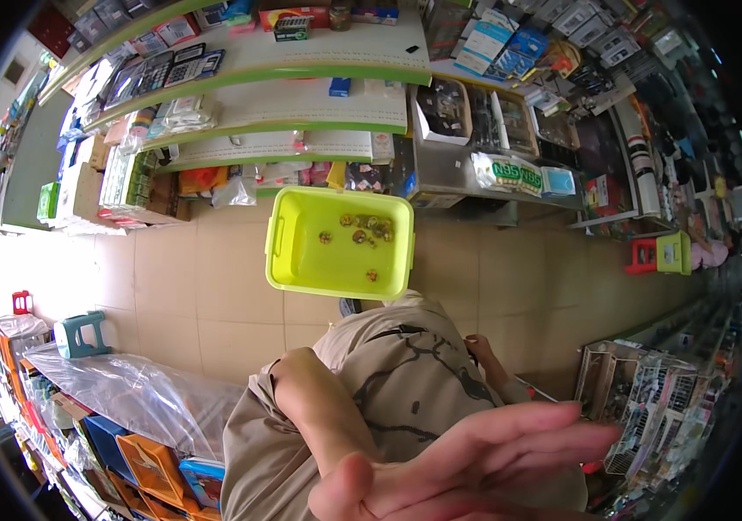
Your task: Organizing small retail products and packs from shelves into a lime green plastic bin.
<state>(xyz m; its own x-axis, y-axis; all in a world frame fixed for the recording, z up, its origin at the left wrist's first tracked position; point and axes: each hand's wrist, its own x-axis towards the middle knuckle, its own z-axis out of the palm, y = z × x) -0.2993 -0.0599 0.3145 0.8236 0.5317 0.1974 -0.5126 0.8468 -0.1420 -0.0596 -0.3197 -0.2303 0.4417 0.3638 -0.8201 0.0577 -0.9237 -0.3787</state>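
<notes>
My left hand (466,460) is raised close in front of my chest, large in view at the lower edge. Its fingers stretch out to the right with the thumb apart, and it holds nothing. Lower, by my right side, hangs my right hand (480,349), small in view. Its fingers look curled at a small dark thing that I cannot make out. Ahead of my feet a lime-green plastic tub (277,271) stands on the floor, apart from both hands. Several small round brownish things (373,230) lie in it, mostly toward its right side.
Green-edged shelves (302,74) with calculators (156,71) and packages stand ahead. Right of them is a metal counter (440,169) with open boxes. A blue stool (83,334) and a plastic-covered table (154,391) are at left. Wire racks (657,408) stand at right.
</notes>
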